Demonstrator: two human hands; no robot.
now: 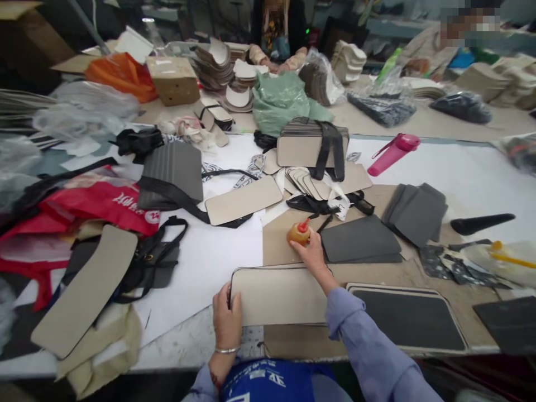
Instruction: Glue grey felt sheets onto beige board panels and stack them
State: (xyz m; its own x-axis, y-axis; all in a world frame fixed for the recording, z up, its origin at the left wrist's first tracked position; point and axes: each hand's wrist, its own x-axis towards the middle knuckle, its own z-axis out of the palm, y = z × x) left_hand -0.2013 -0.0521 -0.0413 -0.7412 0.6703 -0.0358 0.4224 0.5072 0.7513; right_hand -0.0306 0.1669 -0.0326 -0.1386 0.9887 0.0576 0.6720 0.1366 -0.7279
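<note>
In front of me lies a beige rectangular panel (280, 296) with dark edges. My left hand (227, 318) is closed around its left end, thumb on top and fingers at the edge. Beyond the panel's far edge, my right hand (312, 251) grips a small squeeze bottle (298, 233) of amber liquid with a red nozzle. My right forearm crosses over the panel's right end and hides part of it. Dark grey panels (362, 240) lie just right of the bottle. A dark panel with a beige border (406, 318) rests to the right of my forearm.
Beige panels stacked with a black strap (312, 151) stand farther back, near a pink bottle (393, 154). At left are a grey stack (171, 173), a red bag (100, 204) and a curved beige panel (87, 290). A person (278, 33) sits across the table; another is at far right.
</note>
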